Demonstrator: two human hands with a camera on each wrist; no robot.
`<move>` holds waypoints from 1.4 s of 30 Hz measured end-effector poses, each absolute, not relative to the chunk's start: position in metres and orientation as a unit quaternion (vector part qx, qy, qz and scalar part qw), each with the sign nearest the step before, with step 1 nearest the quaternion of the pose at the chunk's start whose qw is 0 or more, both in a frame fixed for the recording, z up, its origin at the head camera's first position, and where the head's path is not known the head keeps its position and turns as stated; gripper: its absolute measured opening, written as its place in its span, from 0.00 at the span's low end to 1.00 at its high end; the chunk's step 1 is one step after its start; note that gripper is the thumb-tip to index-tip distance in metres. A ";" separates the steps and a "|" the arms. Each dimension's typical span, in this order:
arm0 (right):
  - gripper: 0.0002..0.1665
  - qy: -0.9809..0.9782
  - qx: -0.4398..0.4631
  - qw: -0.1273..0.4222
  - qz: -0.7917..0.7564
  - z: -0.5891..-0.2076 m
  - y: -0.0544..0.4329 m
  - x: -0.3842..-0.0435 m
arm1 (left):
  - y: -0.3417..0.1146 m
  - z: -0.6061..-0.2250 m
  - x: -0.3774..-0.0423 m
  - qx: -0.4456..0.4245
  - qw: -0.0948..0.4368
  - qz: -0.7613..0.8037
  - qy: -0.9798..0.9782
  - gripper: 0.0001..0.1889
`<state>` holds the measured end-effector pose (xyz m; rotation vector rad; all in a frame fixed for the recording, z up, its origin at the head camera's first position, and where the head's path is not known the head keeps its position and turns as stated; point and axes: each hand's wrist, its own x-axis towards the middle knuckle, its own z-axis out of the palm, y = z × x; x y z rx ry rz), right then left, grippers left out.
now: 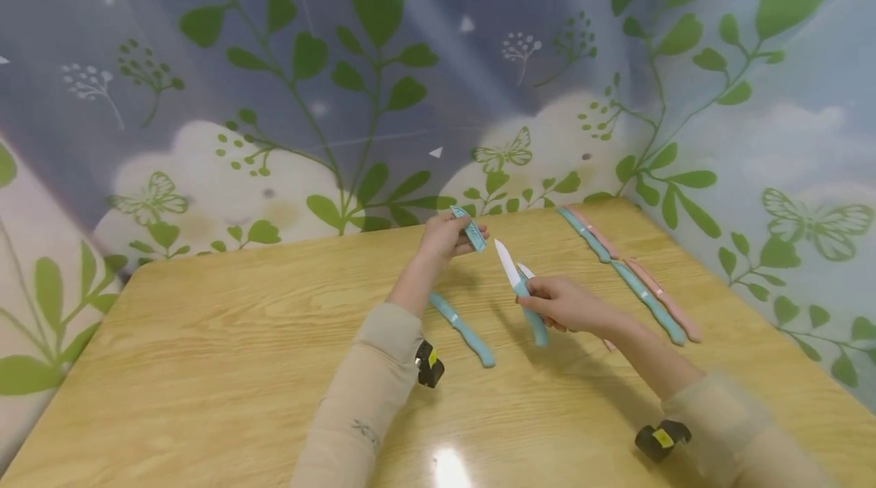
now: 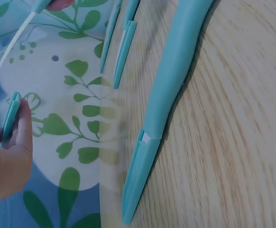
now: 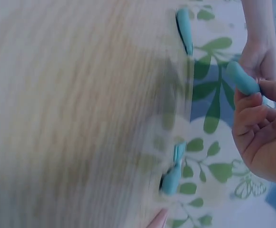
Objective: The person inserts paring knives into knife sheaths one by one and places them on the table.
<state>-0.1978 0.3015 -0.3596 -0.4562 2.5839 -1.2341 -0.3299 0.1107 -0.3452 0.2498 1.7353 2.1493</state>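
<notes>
My left hand (image 1: pixel 445 236) pinches a teal blade cover (image 1: pixel 469 229) between thumb and fingers, above the far part of the table. My right hand (image 1: pixel 564 303) grips the teal handle (image 1: pixel 536 324) of a knife, whose bare white blade (image 1: pixel 506 264) points up and toward the left hand. Blade and cover are apart. Behind the right hand shows a second, smaller white blade tip (image 1: pixel 525 270), the rest of it hidden. A teal knife in its cover (image 1: pixel 465 330) lies on the table below the left hand; the left wrist view shows this covered knife (image 2: pixel 171 80) large.
Along the right side of the wooden table (image 1: pixel 239 351) lie teal knives (image 1: pixel 646 299) and pink knives (image 1: pixel 662 298) in a double row. A pink end (image 1: pixel 609 345) peeks out under the right wrist. A leaf-patterned cloth (image 1: pixel 287 93) hangs behind the table and at its sides.
</notes>
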 end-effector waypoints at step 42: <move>0.25 0.798 -0.098 0.112 -0.584 -0.356 0.242 -0.189 | 0.081 -0.338 -0.309 0.056 0.245 0.859 0.446 0.21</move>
